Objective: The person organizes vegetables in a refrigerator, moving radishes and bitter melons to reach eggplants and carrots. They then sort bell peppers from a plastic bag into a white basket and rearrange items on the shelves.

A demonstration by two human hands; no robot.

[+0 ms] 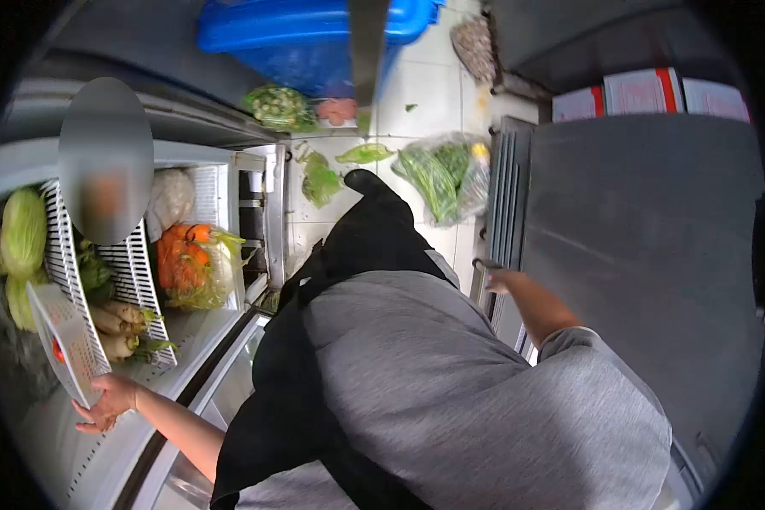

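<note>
My left hand (109,404) is at the near end of a white perforated basket (72,344) inside an open fridge, fingers spread and apparently touching its edge. Next to it, a white slatted rack (126,276) stands beside several white radishes (121,323). Large pale green gourds (24,234) lie to the left, and bagged carrots (183,259) to the right. My right hand (497,280) is out to the other side, fingers curled by a small metallic part (483,265) at the edge of a dark cabinet. What it grips is too small to make out.
On the tiled floor (416,93) lie bagged leafy greens (442,174), loose leaves (319,178) and another vegetable bag (280,108). A blue bin (289,42) stands at the back. The dark cabinet (637,255) fills the right side, with boxes (642,92) behind it.
</note>
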